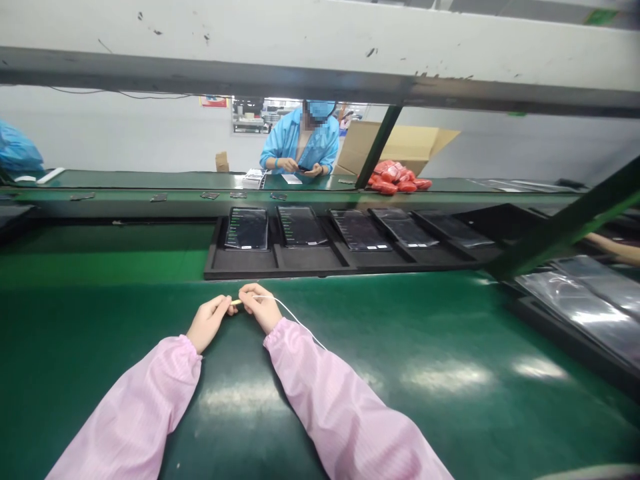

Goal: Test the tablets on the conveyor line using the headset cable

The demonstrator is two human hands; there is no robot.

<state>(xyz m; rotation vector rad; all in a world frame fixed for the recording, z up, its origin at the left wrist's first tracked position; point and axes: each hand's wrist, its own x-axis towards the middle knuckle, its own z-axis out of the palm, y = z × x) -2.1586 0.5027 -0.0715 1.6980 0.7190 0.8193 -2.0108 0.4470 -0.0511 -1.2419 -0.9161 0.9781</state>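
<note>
Over the green work surface (pixel 240 440), my left hand (pixel 209 321) and my right hand (pixel 261 308) meet in front of the black tray. Both pinch a small yellowish piece (pixel 236 303) between their fingertips, one at each end. From my right hand a thin white cable (pixel 300 323) runs back over the pink sleeve. The black tray (pixel 280 272) holds several dark flat screens in clear film, such as the leftmost screen (pixel 247 229). My hands touch neither the tray nor the screens.
A person in blue (pixel 280 143) sits across the line, holding a dark phone-like object. Red wrapped bundles (pixel 395 177) lie by an open cardboard box (pixel 357 143). A green slanted post (pixel 565 217) and film-covered panels (pixel 580 300) stand at the right. A white beam (pixel 300 40) crosses overhead.
</note>
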